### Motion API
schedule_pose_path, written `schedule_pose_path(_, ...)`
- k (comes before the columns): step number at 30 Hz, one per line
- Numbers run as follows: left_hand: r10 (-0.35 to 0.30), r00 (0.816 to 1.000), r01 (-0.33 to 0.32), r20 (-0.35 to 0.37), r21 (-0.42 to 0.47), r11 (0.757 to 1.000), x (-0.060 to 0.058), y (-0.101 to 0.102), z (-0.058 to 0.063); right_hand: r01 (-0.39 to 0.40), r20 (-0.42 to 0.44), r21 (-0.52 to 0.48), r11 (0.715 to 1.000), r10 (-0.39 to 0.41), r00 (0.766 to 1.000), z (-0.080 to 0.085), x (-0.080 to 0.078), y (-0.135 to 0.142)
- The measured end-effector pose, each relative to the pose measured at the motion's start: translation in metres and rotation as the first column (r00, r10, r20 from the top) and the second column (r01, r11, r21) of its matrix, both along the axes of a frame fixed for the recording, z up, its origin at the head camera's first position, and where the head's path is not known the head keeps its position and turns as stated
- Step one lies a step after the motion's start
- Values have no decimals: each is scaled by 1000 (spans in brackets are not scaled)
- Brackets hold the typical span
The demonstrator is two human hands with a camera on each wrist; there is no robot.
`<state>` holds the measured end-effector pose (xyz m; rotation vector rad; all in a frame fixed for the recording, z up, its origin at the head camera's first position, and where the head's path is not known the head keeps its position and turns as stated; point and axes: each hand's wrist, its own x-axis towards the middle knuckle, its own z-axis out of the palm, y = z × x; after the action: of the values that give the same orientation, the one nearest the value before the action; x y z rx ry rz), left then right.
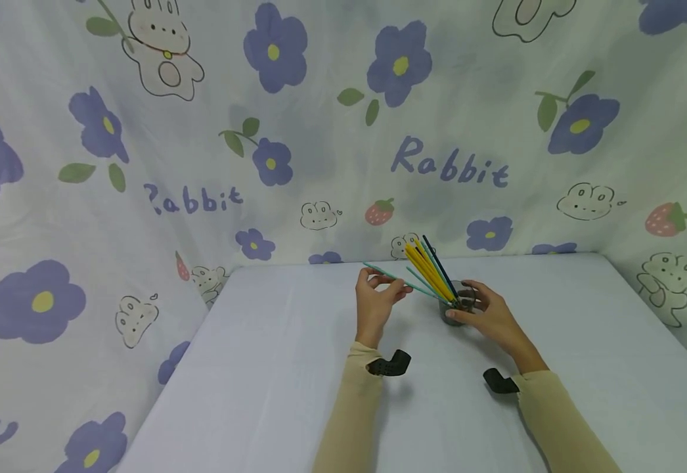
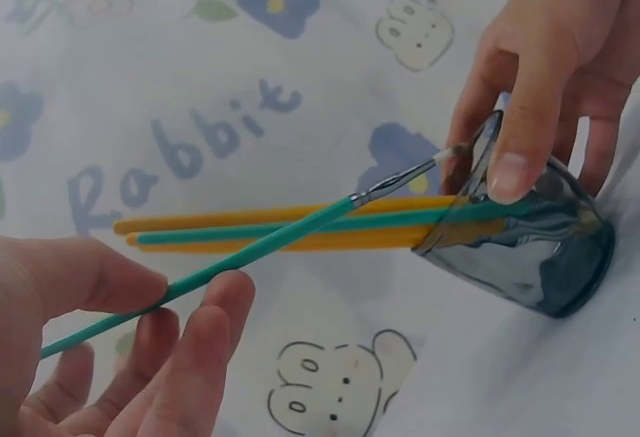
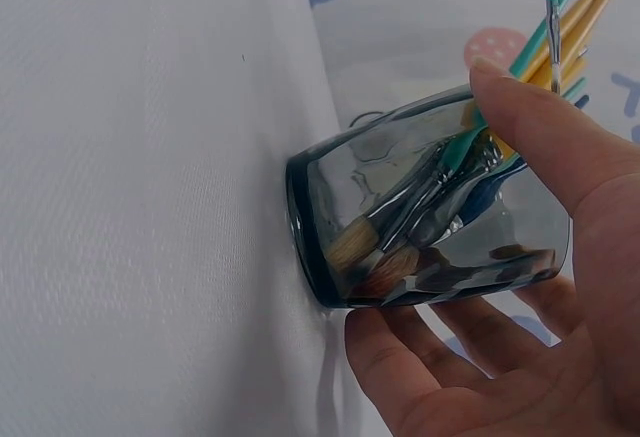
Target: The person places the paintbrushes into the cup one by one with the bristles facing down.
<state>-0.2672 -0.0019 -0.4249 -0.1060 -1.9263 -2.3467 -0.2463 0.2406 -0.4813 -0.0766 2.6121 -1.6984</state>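
A thin teal paintbrush (image 2: 270,247) is pinched between the thumb and fingers of my left hand (image 1: 374,305). Its bristle end points at the mouth of a dark, see-through glass cup (image 2: 540,257). My right hand (image 1: 491,320) grips that cup round its side, thumb near the rim, as the right wrist view shows. Several more paintbrushes (image 1: 426,269) with yellow, teal and dark blue handles lean out of the cup to the left. Their bristles (image 3: 375,257) rest low inside the glass. In the right wrist view, the cup's base is close to the white tabletop.
A white cloth covers the table (image 1: 261,381). Behind it hangs a curtain (image 1: 332,131) printed with flowers, rabbits and strawberries. Each wrist wears a black camera mount, such as the left one (image 1: 389,364).
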Motion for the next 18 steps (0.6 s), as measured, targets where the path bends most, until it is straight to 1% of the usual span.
schedule_pose_path(4, 12, 1000, -12, -5, 16, 1000, 3, 2, 1, 5, 6, 7, 1000, -5, 1000, -2, 0, 0)
schedule_pose_path(7, 17, 1000, -17, -10, 8, 1000, 4, 4, 1, 3, 5, 7, 1000, -3, 1000, -3, 0, -1)
schedule_pose_path(10, 22, 999, -23, -27, -15, 1000, 5, 8, 2, 4, 1, 7, 1000, -4, 1000, -5, -1, 0)
schedule_pose_path(15, 30, 997, -37, -76, -100, 994, 6, 15, 5, 7, 6, 10, 1000, -7, 1000, -4, -2, 1)
schedule_pose_path(18, 24, 994, -39, -109, -131, 991, 7, 17, 4, 10, 9, -1, 1000, -10, 1000, -4, -2, 0)
